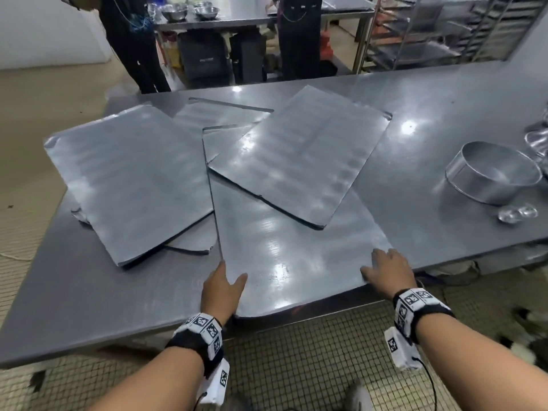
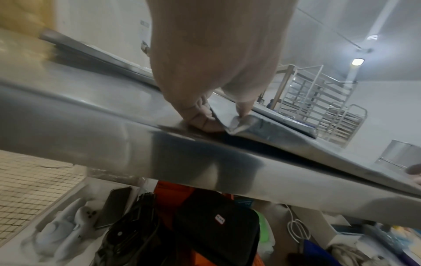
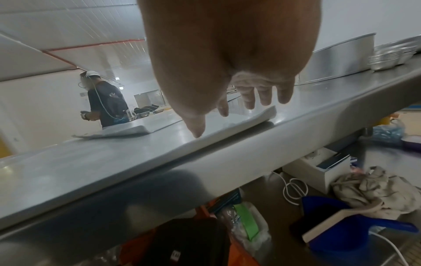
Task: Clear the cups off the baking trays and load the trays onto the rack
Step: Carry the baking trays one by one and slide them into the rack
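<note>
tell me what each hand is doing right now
left hand: pinching the near tray at its corner.
right hand: open, fingers flat on the same tray.

This is a commercial bakery or production kitchen. A long stainless steel tabletop [image 1: 444, 108] carries several large flat baking trays [image 1: 133, 179], a round metal cake tin [image 1: 493, 173] and stacked metal dishes [image 3: 391, 55]. Tall multi-tier tray racks [image 1: 462, 28] stand at the back, beside another steel work table holding steel mixing bowls [image 1: 189, 10]. The floor is small square tile [image 1: 311, 351], the walls are plain white panels [image 3: 56, 90], and a worker in a white cap [image 3: 92, 73] stands nearby.
</note>
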